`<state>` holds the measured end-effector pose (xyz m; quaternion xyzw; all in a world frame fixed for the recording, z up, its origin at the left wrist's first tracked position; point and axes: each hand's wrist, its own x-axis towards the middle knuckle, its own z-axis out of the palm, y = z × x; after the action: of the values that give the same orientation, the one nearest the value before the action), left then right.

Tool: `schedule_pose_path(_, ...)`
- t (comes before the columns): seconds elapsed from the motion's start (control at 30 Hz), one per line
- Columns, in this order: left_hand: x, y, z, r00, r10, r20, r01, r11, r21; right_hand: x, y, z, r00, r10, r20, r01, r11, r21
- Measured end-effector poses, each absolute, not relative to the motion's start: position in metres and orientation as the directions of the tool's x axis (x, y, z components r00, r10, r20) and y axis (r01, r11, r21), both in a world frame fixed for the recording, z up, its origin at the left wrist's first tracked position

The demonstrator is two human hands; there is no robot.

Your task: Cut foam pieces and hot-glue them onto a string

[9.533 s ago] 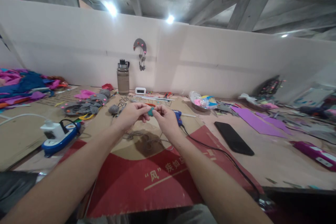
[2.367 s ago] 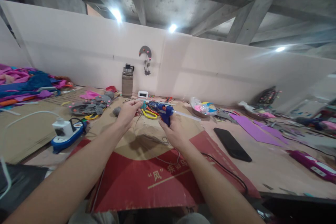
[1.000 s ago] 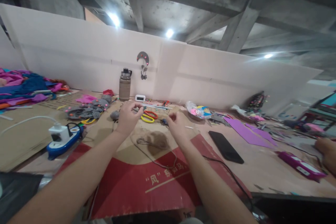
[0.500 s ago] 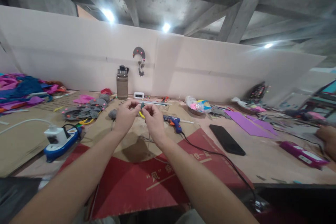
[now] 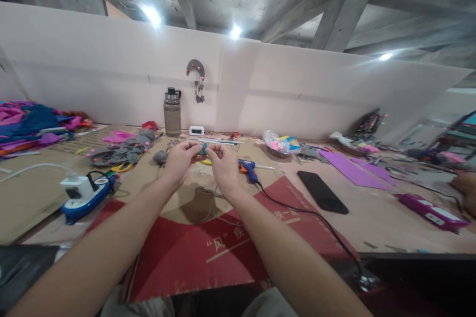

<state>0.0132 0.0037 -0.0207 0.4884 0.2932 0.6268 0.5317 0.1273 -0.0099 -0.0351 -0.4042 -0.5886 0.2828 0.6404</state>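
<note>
A small dark green piece [image 5: 203, 149], perhaps felt, is pinched between the fingertips of both hands above the brown part of the board. My left hand [image 5: 179, 162] grips its left side with thumb and fingers closed. From the right, my right hand [image 5: 224, 164] pinches its other side. Something yellow [image 5: 206, 162] shows just below the piece, mostly hidden. Close to the right hand lies a blue glue gun [image 5: 249, 170], its cord running toward the front edge. A grey fluffy ball [image 5: 160, 157] rests left of my left hand, with thin strings on the board beneath both hands.
A red and brown cardboard sheet [image 5: 193, 262] lies in front of me. Around it are a black phone [image 5: 323, 192], a blue power strip [image 5: 87, 205], a bottle [image 5: 172, 114], grey felt pieces [image 5: 119, 152] and a purple sheet [image 5: 351, 171]. Another person's hand [image 5: 466, 190] appears at far right.
Both hands stay together, but the fingers have shifted and more of the green piece shows between them. The view has tilted slightly, so the table objects sit a little higher.
</note>
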Motion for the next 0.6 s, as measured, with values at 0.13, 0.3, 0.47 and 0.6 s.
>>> schedule_pose_path(0.13, 0.0127, 0.0024, -0.019, 0.07, 0.958, 0.279, -0.421, -0.225, 0.879, 0.1277, -0.0093, -0.0361, 0.151, 0.85, 0.504, 0.132, 0.488, -0.863)
schedule_pose_path(0.3, 0.0129, 0.0019, -0.0187, 0.08, 0.958, 0.276, -0.424, -0.218, 0.879, 0.1297, -0.0099, -0.0344, 0.149, 0.854, 0.499, 0.168, 0.476, -0.864)
schedule_pose_path(0.47, 0.0128, 0.0036, -0.0211, 0.107, 0.953, 0.283, -0.403, -0.218, 0.889, 0.1318, -0.0127, -0.032, 0.146, 0.831, 0.537, 0.281, 0.486, -0.828)
schedule_pose_path(0.6, 0.0127, 0.0044, -0.0222, 0.118, 0.952, 0.283, -0.41, -0.212, 0.887, 0.1324, -0.0129, -0.0314, 0.155, 0.816, 0.557, 0.352, 0.481, -0.803)
